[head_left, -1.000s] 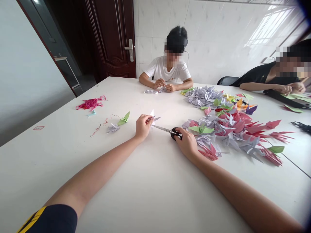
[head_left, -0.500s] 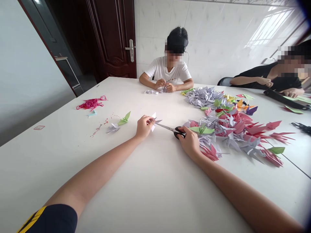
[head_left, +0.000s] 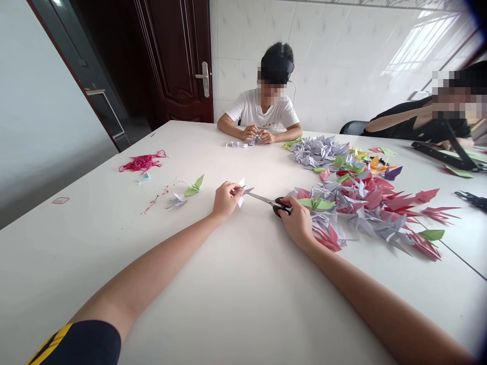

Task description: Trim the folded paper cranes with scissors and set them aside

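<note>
Pinched in the fingers of my left hand (head_left: 225, 198) is a pale paper crane (head_left: 241, 200), its wings sticking out past my fingertips. My right hand (head_left: 297, 219) is closed on black-handled scissors (head_left: 262, 198). The blades point left and their tips reach the crane; whether they touch it I cannot tell. To the left of my left hand lie a green paper crane (head_left: 195, 186) and a pale one (head_left: 176, 201). A large heap of folded paper cranes (head_left: 365, 197), mostly pale lilac and pink, spreads just beyond my right hand.
Pink string (head_left: 143, 162) is bunched at the table's left side, near a light-blue scrap (head_left: 144, 178) and scattered red bits (head_left: 152, 202). Across the white table (head_left: 228, 284) sits a person in a white shirt (head_left: 262, 109). Another person in black handles a black paper cutter (head_left: 443, 155) at right.
The scissor blades have closed slightly at the crane, while my hands stay nearly in place. At right, the co-worker's arm has risen with the black cutter's lever.
</note>
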